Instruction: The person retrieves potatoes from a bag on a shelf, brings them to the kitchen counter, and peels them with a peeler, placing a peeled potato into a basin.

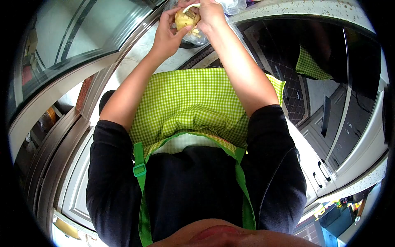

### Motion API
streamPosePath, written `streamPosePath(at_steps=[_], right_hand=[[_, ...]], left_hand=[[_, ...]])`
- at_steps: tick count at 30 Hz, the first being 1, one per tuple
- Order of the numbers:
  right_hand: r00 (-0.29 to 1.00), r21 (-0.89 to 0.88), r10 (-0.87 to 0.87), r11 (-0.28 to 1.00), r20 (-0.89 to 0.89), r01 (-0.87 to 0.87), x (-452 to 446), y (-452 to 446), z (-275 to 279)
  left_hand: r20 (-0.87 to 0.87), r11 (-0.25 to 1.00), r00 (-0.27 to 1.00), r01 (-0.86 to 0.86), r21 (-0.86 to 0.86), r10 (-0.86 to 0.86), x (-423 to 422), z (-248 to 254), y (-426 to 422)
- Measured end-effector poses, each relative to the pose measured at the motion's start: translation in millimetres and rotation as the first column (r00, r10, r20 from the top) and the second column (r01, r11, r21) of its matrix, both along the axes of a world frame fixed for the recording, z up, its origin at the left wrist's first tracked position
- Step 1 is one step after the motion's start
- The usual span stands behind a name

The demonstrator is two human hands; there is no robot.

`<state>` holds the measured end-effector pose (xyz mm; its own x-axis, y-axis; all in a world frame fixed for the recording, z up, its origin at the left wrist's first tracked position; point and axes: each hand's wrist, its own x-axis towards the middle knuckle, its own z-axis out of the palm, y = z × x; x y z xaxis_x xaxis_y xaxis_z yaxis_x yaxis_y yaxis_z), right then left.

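At the top of the view, a yellowish potato [184, 21] with peeled patches sits in my left hand [168, 33], whose fingers wrap round its side. My right hand [210, 17] is closed on a pale-handled peeler [190, 7], which lies against the top of the potato. Thin peel pieces [195, 32] hang or lie just below the potato. Beneath both hands is a clear plastic bag [200, 40] over a dark rim, partly hidden by my hands.
A glass sliding door [82, 37] with a metal frame stands on the left. To the right are a dark glossy panel [312, 53] and a speckled counter edge [296, 9]. White cabinet doors with handles [323, 173] are at the lower right.
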<state>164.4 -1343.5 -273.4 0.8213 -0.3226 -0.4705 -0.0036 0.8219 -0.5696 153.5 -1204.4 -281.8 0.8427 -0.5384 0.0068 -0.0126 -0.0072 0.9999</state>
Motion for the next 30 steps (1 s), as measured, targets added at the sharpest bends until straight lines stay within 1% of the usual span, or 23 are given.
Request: streamPosePath(at_steps=[1,3,7,9,10,11,12,13,15,17,19,20,21,22,23,24,25,26,27,28,29,30], right_hand=[[1.0,0.0,0.0,1.0,-0.001,0.0,0.3,-2.3,-0.8],[0.997,0.042,-0.047,0.998,-0.059,0.049,2.8,-7.8,-3.3],[0.997,0.079,-0.071,0.994,-0.031,0.073,2.3,-10.0,-9.2],[0.997,0.087,-0.056,0.994,-0.051,0.06,-0.8,-10.9,-8.8],[0.997,0.088,-0.057,0.994,-0.05,0.061,2.9,-11.4,-21.4],[0.99,0.092,-0.125,0.987,-0.069,0.131,8.9,-10.4,-36.8],[0.977,0.095,-0.192,0.975,-0.088,0.2,11.5,-9.2,-38.7],[0.977,0.095,-0.194,0.975,-0.088,0.202,11.7,-10.4,-40.4],[0.95,0.128,-0.189,0.966,-0.25,0.226,11.4,-13.4,-37.9],[0.94,0.144,-0.217,0.954,-0.265,0.261,7.7,-17.6,-20.4],[0.929,0.161,-0.243,0.942,-0.278,0.295,5.1,-26.3,-21.8],[0.989,0.204,-0.052,0.976,-0.135,0.079,5.6,-33.2,-28.9],[0.99,0.213,0.142,0.967,0.015,-0.142,6.6,-36.8,-33.7],[0.99,0.212,0.144,0.967,0.014,-0.143,6.1,-31.0,-19.3],[0.994,0.143,0.105,0.985,-0.042,-0.098,5.7,-22.7,-5.1],[0.994,0.07,0.062,0.996,-0.094,-0.056,4.3,-16.5,5.4],[0.993,0.072,0.065,0.996,-0.095,-0.058,3.2,-14.7,5.9],[0.99,0.019,0.14,0.99,-0.034,-0.139,2.3,-14.1,7.3],[0.976,-0.039,0.216,0.976,0.023,-0.215,1.2,-13.8,9.2],[0.976,-0.04,0.217,0.976,0.023,-0.216,-0.2,-13.3,11.2],[0.969,-0.141,0.249,0.959,0.013,-0.244,-1.5,-13.0,13.1],[0.96,-0.24,0.279,0.932,0.001,-0.27,-2.0,-13.0,13.6]], left_hand=[[-0.001,1.0,1.0,0.0,0.0,0.0,-1.4,-1.0,0.7],[0.186,0.994,0.982,0.015,0.105,-0.035,-5.0,-0.6,1.2],[0.24,0.992,0.97,0.02,0.126,-0.05,-10.0,4.1,1.5],[0.469,0.972,0.873,0.024,0.235,-0.136,-7.3,-1.6,4.3],[0.47,0.971,0.872,0.025,0.236,-0.137,-6.2,1.7,4.9],[0.567,0.962,0.805,0.018,0.272,-0.175,-5.0,5.3,5.9],[0.655,0.952,0.725,0.005,0.306,-0.214,-4.1,7.7,6.1],[0.655,0.952,0.725,0.007,0.306,-0.215,-3.6,7.7,5.8],[0.686,0.959,0.698,0.004,0.282,-0.204,-3.2,7.1,5.3],[0.69,0.961,0.694,0.011,0.276,-0.206,-7.6,7.5,3.7],[0.695,0.963,0.688,0.017,0.271,-0.208,-10.8,5.7,2.7],[0.503,0.98,0.855,0.03,0.196,-0.127,-11.9,2.5,2.5],[0.271,0.993,0.961,0.023,0.118,-0.054,-11.7,0.5,1.6],[0.13,1.0,0.991,-0.005,0.012,0.003,-6.7,-0.3,-1.9],[0.13,1.0,0.992,-0.007,0.011,0.005,-1.8,-1.2,-2.2],[0.026,0.999,0.999,-0.027,-0.037,0.028,2.7,-0.2,-1.2],[-0.079,0.995,0.996,-0.052,-0.081,0.046,5.3,0.6,0.5],[-0.114,0.996,0.993,-0.048,-0.08,0.039,6.6,1.3,1.4],[-0.115,0.996,0.993,-0.049,-0.08,0.039,7.6,-1.1,2.0],[-0.115,0.999,0.993,-0.017,-0.04,0.013,9.4,-4.3,2.9],[-0.116,1.0,0.993,0.014,-0.001,-0.014,10.4,-7.0,3.6],[-0.115,1.0,0.993,0.014,-0.001,-0.014,9.8,-4.6,3.3]])
